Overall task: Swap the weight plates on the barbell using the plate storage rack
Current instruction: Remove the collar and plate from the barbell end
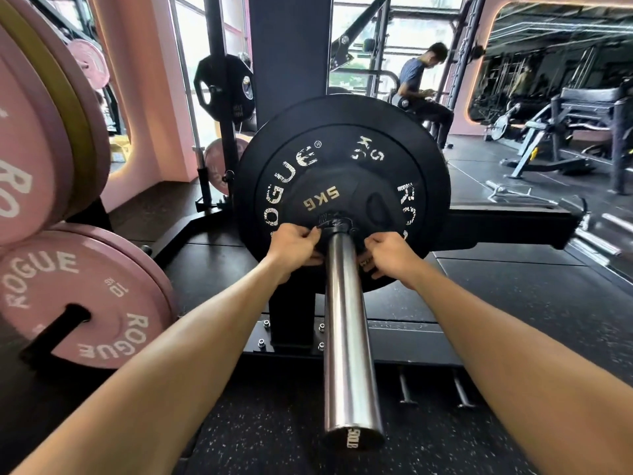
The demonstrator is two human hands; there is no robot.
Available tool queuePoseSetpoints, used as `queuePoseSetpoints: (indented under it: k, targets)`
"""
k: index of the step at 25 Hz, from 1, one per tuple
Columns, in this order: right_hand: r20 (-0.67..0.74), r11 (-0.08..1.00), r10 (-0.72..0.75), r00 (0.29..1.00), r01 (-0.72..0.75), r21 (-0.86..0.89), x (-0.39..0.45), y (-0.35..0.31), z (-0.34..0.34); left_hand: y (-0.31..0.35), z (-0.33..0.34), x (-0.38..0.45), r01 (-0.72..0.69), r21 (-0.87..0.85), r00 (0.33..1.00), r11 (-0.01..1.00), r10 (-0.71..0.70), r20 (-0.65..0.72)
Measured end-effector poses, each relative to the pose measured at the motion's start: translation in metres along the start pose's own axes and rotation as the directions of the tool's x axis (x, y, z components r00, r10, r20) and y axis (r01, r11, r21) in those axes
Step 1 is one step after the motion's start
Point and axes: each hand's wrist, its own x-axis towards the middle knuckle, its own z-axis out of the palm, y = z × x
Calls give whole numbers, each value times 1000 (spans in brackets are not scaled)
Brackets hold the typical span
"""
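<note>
- Room: gym, pink walls, big windows, rubber floor [479,303] dark and speckled; a seated person [419,87] well behind
- Rack [44,341] at left, loaded with pink plates [82,296]
- Big plate [342,159] on the sleeve [346,320], black, marked 5 KG
- Small plate [329,197] flush against it, also 5KG
- Collar [334,223] just outside the small plate, round the sleeve
- Left hand [294,243]: fingers pinched on the collar's lever side
- Right hand [387,252]: fingers curled at the small plate's edge by the collar; exact hold unclear
- Risk: collar half released could jam as it slides
- Risk: plates freed together may slip off, dropping toward feet
</note>
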Motion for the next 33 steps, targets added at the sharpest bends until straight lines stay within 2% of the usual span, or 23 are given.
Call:
queuePoseSetpoints:
  k: [4, 7, 9, 12, 17, 22, 24, 28, 33]
  targets:
    - [10, 993, 41, 999, -42, 110, -7, -1, 4, 6, -1, 2, -4, 85, 1000, 996, 6, -17]
    - [16, 991, 57, 998, -58, 120, -10, 3, 7, 12, -2, 5, -30, 162, 998, 986, 39, -50]
    - [33, 997, 56, 998, -57, 52, -8, 6, 6, 17, -3, 3, -40, 194, 997, 980, 52, -57]
    - [-11, 993, 26, 1000, -27, -112, -4, 6, -2, 24, -6, 0, -15, 113, 998, 993, 21, -52]
    - [-119, 980, 7, 993, -31, -197, 1, -6, -25, 37, -19, -1, 64, 29, 995, 998, -66, 74]
    - [-130, 964, 35, 991, -68, -258, 1, -30, -27, 42, -18, -1, 243, 218, 959, 945, -268, 94]
    - [-104, 960, 57, 993, -84, -269, 2, -42, -22, 39, -9, -3, 275, 223, 943, 935, -308, 127]
    - [-85, 933, 153, 985, -172, -317, 4, -58, -5, 34, 15, -4, 265, 131, 938, 955, -287, 196]
    - [-134, 889, 116, 984, -163, -428, 15, -51, 11, 29, 17, 2, 177, 118, 963, 977, -197, 185]
